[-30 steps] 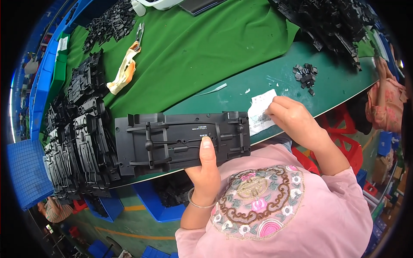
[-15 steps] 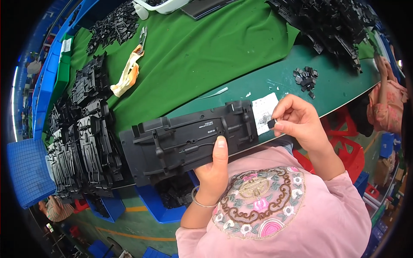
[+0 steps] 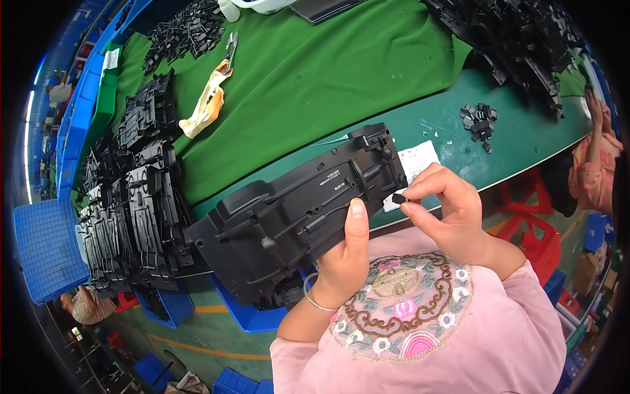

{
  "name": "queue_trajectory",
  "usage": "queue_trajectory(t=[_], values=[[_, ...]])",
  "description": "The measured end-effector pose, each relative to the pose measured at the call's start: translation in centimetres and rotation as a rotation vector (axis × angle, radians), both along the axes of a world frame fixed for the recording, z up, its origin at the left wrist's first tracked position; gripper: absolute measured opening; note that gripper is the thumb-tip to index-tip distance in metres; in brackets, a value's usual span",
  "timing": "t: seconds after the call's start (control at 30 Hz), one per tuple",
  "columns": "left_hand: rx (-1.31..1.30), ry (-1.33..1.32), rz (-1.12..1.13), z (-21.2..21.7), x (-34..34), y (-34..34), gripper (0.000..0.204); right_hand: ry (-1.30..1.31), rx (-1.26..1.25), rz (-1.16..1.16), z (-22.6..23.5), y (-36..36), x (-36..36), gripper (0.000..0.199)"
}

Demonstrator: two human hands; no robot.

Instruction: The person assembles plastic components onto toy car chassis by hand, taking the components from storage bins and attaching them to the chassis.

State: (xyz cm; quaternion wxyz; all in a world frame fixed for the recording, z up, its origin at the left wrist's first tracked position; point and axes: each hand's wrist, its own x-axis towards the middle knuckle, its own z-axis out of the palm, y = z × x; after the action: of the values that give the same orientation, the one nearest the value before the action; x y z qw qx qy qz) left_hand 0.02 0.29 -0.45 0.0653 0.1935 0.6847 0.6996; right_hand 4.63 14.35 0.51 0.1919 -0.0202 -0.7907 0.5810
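My left hand (image 3: 351,253) grips the lower edge of a long black moulded plastic panel (image 3: 295,203), thumb on its ribbed face and the other fingers hidden behind. The panel is tilted, its right end higher. Close to that right end, my right hand (image 3: 449,207) pinches a small black piece (image 3: 398,198) between thumb and index finger. A narrow gap seems to lie between piece and panel. Behind them a white printed sheet (image 3: 420,159) lies on the green table. A little heap of similar small black pieces (image 3: 479,121) lies farther right.
Stacked black panels (image 3: 147,210) stand at the left beside a blue basket (image 3: 49,246). Tweezers (image 3: 230,49) with a wrapped handle lie on the green cloth (image 3: 295,98). More black parts (image 3: 512,46) pile up far right. A blue bin (image 3: 252,315) is below the table edge.
The panel has tilted, with its right end raised and its left end lowered. My right hand has brought the small piece left, closer to the panel's right end.
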Motion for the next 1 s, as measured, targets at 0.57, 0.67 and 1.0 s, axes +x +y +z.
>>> queue_trajectory(t=[0.57, 0.67, 1.0], values=[[-0.11, 0.123, -0.113, 0.3, -0.5, -0.3, 0.02, 0.001, 0.169, 0.079, 0.7, -0.4, -0.7, 0.018], [-0.155, 0.162, -0.115, 0.1, -0.5, -0.1, 0.02, -0.05, 0.172, 0.105, 0.7, -0.1, -0.7, 0.016], [-0.185, 0.264, -0.022, -0.2, -0.5, -0.5, 0.02, -0.23, -0.151, -0.047, 0.4, 2.2, -1.0, 0.027]])
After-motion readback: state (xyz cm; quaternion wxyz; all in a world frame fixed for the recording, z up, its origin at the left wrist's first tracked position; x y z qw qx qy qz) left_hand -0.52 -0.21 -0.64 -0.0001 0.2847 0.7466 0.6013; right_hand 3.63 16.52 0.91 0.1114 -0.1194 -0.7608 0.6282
